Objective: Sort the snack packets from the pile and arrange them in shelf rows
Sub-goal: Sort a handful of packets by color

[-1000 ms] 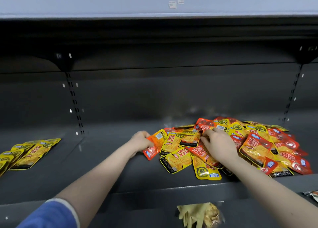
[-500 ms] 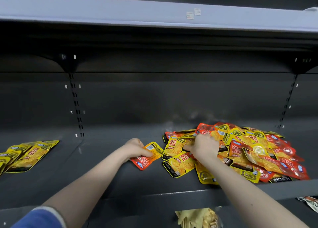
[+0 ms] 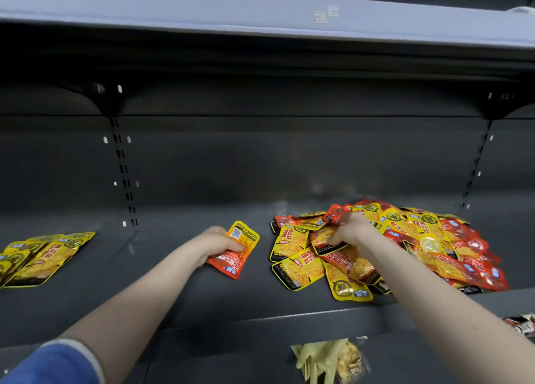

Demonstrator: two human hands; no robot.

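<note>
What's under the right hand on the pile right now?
The right hand rests on the pile, fingers curled on an orange packet. Yellow packets show beneath it. What lies under the palm is covered.

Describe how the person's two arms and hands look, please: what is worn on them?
The left hand and right hand are bare: no gloves, rings or watch show. The left arm has a blue sleeve with a pale cuff edge near the elbow. The right arm shows no sleeve.
</note>
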